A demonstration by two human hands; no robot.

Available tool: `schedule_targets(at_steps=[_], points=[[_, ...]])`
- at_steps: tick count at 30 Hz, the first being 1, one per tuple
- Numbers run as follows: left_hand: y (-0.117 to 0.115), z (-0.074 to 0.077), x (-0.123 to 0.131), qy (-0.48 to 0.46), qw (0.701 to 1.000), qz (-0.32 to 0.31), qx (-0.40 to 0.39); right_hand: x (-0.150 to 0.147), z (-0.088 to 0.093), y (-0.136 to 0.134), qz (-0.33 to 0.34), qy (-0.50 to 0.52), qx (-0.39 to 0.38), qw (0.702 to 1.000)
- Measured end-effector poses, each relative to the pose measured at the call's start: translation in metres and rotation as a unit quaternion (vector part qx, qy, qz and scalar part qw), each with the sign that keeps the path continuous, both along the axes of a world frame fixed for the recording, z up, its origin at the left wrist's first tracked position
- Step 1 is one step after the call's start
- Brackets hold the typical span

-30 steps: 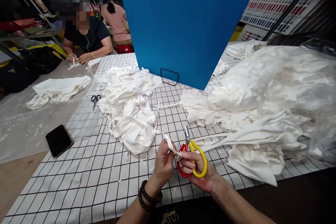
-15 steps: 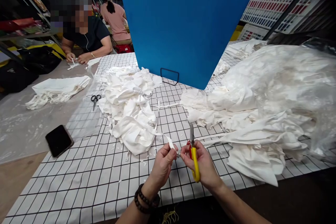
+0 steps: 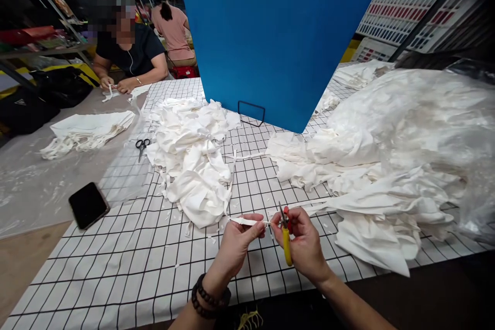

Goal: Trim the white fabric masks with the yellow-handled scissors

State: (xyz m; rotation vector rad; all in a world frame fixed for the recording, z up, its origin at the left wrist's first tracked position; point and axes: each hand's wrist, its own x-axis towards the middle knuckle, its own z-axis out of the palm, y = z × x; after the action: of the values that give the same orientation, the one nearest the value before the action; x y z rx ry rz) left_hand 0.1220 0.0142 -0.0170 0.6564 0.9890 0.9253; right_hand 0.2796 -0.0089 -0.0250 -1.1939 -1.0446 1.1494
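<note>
My left hand (image 3: 236, 241), with a dark bead bracelet at the wrist, pinches a narrow white fabric strip (image 3: 247, 221) held level. My right hand (image 3: 303, 242) is closed round yellow-and-red scissors (image 3: 285, 237), seen edge-on, and its fingertips meet the strip's end. The strip runs back to a heap of white fabric pieces (image 3: 193, 154) on the black-grid white tablecloth (image 3: 127, 263). A larger white fabric heap (image 3: 386, 165) lies to the right.
A blue board (image 3: 278, 36) stands upright mid-table. A black phone (image 3: 88, 204) and small black scissors (image 3: 141, 145) lie left. A stack of white cloth (image 3: 85, 131) sits on clear plastic. Two other people sit at the far left.
The scissors have turned from flat, handles showing, to edge-on in my right hand. The strip has gone from slanted up to level, and both hands sit a little lower.
</note>
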Motion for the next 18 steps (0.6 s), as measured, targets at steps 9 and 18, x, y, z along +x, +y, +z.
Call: schedule_targets(at_steps=[9,18], points=[[0.0001,-0.0007,0.0006,0.041,0.999,-0.005,0.021,-0.0042,0.0093,0.0080,0.048,0.177,-0.052,0.982],[0.0025,0.0071,-0.0032,0.061,0.998,-0.006,0.026,-0.0069,0.0056,0.0076,0.042,0.204,-0.110,0.972]])
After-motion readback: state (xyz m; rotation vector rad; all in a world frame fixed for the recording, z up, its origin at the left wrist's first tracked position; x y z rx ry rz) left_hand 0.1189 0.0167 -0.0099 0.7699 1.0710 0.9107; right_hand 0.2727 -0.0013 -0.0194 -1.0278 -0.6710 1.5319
